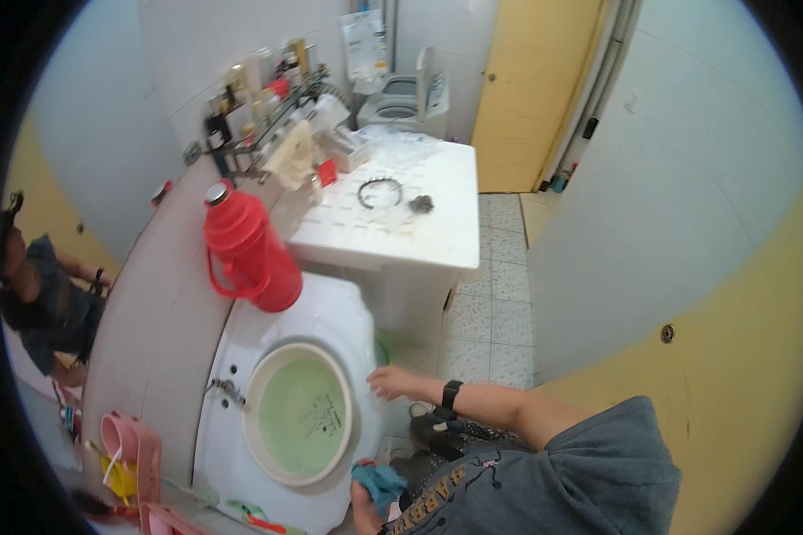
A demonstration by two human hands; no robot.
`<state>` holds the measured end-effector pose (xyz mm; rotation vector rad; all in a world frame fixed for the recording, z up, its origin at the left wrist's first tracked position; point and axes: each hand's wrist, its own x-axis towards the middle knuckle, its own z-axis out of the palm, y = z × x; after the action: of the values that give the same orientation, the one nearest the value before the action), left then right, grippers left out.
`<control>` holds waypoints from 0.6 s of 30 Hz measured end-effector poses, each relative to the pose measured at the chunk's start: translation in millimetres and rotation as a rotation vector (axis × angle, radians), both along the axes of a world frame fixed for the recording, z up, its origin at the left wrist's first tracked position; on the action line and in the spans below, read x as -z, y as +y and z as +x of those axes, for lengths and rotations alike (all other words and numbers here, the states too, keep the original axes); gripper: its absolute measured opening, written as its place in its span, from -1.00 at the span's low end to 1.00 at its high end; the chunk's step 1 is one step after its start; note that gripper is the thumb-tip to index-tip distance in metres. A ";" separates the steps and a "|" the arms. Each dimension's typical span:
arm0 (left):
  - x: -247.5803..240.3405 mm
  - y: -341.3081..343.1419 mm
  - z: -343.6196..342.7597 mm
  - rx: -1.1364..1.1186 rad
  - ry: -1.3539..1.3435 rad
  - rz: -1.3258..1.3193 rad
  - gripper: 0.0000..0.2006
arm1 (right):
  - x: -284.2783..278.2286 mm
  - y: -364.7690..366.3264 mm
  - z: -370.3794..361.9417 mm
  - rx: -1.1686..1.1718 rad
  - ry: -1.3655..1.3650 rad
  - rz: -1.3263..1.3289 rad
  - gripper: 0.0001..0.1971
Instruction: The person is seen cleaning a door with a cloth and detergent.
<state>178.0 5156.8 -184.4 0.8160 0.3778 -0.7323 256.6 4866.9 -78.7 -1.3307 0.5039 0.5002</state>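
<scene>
Head view, clock dial centred on the basin (251, 419): we've the teal cloth (382, 482) at approx. 4 o'clock, bunched in our L hand (361, 506), fingers clenched round it. Prob. light, soft & floppy, poss. damp; best hold = a gathered fistful mid-cloth, no fragility worries. Our R hand (394, 383), approx. 2–3 o'clock, has fingers released, loosely bent, nothing held that we see. Containers: basin in the sink (352, 316) w/ greenish water, apparently; red flask (257, 254), 11–12 o'clock, contents hidden; pink cup (117, 430), 9 o'clock, w/ a stick-like item.

1 cloth (382, 484), 1 basin (346, 410).
</scene>
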 end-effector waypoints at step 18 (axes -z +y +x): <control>-87.6 -505.9 -39.1 0.715 -0.039 -0.441 -0.54 | 12.7 -337.1 -242.0 0.695 -0.244 0.186 -0.68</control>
<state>138.8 4650.9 -96.8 0.5319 -0.1338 -1.4032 14.6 4529.8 -91.4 -0.9405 0.6558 -0.1853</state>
